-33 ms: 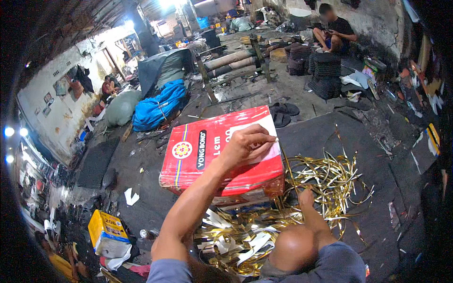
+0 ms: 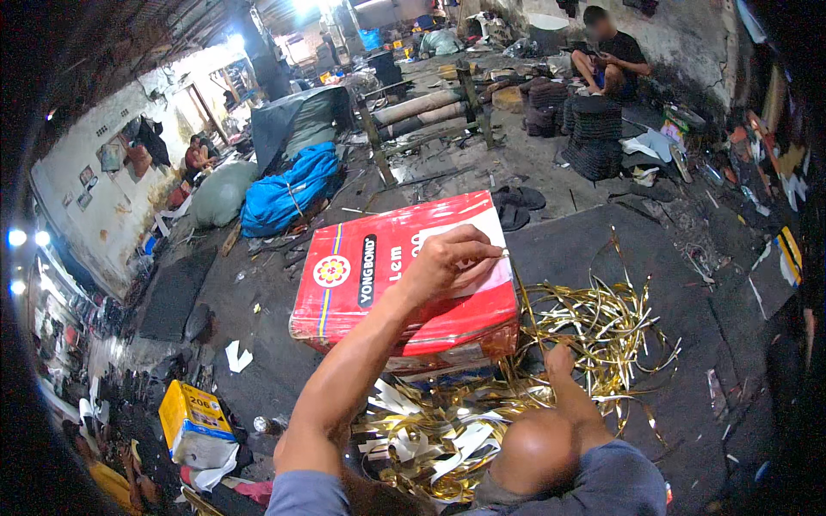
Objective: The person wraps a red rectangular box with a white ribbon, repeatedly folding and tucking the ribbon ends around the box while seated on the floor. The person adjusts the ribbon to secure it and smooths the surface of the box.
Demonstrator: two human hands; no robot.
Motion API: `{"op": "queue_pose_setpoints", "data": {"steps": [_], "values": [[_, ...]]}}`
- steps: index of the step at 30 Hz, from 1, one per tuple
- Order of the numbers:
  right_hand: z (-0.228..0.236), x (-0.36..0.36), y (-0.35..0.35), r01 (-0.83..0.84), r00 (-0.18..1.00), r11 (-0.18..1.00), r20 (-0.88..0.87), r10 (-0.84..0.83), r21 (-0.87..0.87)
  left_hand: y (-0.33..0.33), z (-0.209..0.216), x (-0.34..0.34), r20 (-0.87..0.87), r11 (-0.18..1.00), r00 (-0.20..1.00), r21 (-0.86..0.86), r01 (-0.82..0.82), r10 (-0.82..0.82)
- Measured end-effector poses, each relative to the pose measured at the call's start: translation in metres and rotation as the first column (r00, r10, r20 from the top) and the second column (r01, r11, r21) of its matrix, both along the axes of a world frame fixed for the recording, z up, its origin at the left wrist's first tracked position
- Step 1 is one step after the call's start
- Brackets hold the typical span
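Note:
A red carton (image 2: pixel 344 301) stands before me, with a white sheet (image 2: pixel 486 228) on its top. My left hand (image 2: pixel 452 262) rests over that sheet, thumb and fingertips pinched at the carton's right edge. They seem to grip the end of a thin gold strip, most of it hidden by the fingers. The strip runs down beside the carton toward my right hand (image 2: pixel 559 361), which is closed around it, low at the carton's right side. A tangled heap of gold strips (image 2: pixel 602 327) lies around the right hand. More gold strips and white offcuts (image 2: pixel 465 451) spread below the carton.
A dark mat (image 2: pixel 585 245) lies under the heap. Black sandals (image 2: pixel 520 206) sit behind the carton, a blue bundle (image 2: pixel 292 189) at far left, a yellow box (image 2: pixel 196 421) at near left. One person (image 2: pixel 611 56) sits by the right wall beside dark stacks (image 2: pixel 594 138).
The right hand has shifted slightly downward beside the carton. The left hand keeps its pinch at the carton's edge.

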State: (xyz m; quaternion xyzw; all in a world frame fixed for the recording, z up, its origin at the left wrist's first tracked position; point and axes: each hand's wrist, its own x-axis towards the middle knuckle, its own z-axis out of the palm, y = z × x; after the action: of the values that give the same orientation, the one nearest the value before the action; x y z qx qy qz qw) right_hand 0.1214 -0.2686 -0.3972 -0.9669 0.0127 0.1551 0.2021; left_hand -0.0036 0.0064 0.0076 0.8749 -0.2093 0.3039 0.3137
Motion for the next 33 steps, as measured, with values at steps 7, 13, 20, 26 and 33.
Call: {"op": "queue_pose_setpoints", "data": {"steps": [7,13,20,26,33], "values": [[-0.003,0.018,-0.026,-0.007,0.999,0.997,0.048,0.003,0.08,-0.007,0.001,0.024,0.132,0.993,0.986,0.063,0.099,-0.106],[-0.004,0.009,-0.013,-0.018,0.988,0.989,0.157,-0.005,0.149,0.012,-0.018,-0.004,0.179,1.0,0.984,0.02,-0.012,0.008],[-0.021,0.025,-0.04,-0.063,0.988,0.982,0.13,0.087,-0.177,0.008,-0.006,-0.006,0.074,0.948,0.994,0.303,-0.1,0.081],[0.001,0.011,-0.068,-0.237,0.966,0.936,0.041,0.256,-0.259,-0.031,0.001,-0.012,0.142,0.891,0.944,0.316,-0.327,0.296],[0.037,0.014,-0.132,0.244,0.928,0.774,0.09,-0.361,0.584,-0.111,-0.153,-0.108,-0.191,0.943,0.969,0.322,-0.09,0.157]]}}
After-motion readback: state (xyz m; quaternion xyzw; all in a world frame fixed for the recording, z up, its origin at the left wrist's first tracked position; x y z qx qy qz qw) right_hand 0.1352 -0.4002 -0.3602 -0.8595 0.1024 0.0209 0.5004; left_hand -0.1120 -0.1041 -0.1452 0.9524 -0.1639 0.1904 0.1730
